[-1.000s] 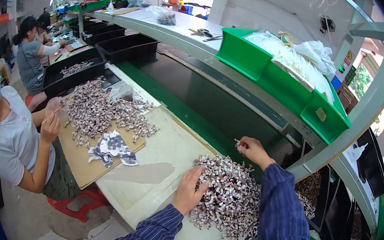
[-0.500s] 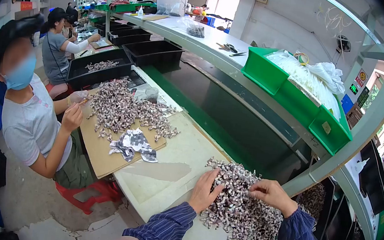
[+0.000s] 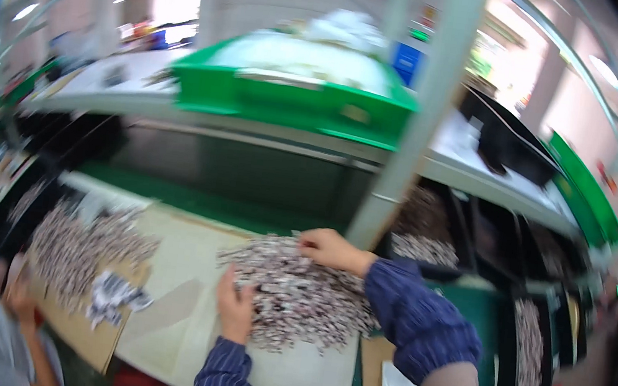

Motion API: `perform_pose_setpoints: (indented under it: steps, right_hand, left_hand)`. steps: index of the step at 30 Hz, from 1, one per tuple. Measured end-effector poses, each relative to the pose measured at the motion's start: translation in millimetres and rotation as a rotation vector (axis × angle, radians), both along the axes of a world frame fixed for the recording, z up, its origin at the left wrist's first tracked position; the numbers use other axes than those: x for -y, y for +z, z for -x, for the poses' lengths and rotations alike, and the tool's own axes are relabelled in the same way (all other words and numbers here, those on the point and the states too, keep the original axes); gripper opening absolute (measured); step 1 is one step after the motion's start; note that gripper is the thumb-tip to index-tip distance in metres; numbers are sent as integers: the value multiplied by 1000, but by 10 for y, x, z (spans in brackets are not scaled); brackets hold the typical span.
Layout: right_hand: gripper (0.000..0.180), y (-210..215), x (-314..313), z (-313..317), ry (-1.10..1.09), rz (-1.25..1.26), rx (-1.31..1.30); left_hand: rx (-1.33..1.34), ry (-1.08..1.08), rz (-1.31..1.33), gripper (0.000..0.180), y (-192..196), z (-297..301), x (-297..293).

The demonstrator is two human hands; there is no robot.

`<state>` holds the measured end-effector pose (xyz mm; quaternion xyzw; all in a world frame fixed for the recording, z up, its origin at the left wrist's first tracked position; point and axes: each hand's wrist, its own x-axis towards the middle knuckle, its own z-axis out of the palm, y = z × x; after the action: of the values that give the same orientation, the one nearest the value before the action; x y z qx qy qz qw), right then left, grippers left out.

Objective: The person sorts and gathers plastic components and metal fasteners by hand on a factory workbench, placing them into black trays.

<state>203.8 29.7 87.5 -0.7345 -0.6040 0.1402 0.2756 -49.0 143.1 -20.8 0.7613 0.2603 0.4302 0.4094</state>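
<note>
A heap of small grey-white parts lies on the pale board in front of me. My left hand rests flat against the heap's left edge, fingers spread. My right hand sits on the heap's far edge, fingers curled on the parts; whether it pinches one I cannot tell. Both sleeves are dark blue striped.
A grey upright post rises just behind my right hand. Green bins sit on the shelf above. A second heap lies at left near a co-worker's hand. Dark trays of parts stand at right.
The view has swung to the right and blurred. My right hand has moved from the heap's right side to its far edge. My left hand stays at the heap's left edge.
</note>
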Motion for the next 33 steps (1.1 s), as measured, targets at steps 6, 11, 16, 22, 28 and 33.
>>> perform_pose_setpoints:
  steps: [6,11,16,22,28,33]
  right_hand:
    - [16,182,143,361,-48,-49,126]
    - [18,320,424,493,-85,-99,163]
    - [16,338,773,605,-20,-191,154]
    - [16,278,1793,671,-151,-276,55]
    - [15,215,2957,696,-455,-338,21]
    - [12,-242,4051,721,-912,-456,35]
  left_hand:
    - [-11,-62,20,54,49,-47,23]
    - [-44,-48,12,53,-102,-115,-1]
    - [-50,-50,-53,52,-129,-60,-77]
    - [6,16,-27,47,-82,-90,-23]
    - [43,84,-85,46,-313,-51,-206]
    - [81,59,49,46,-188,-121,-65]
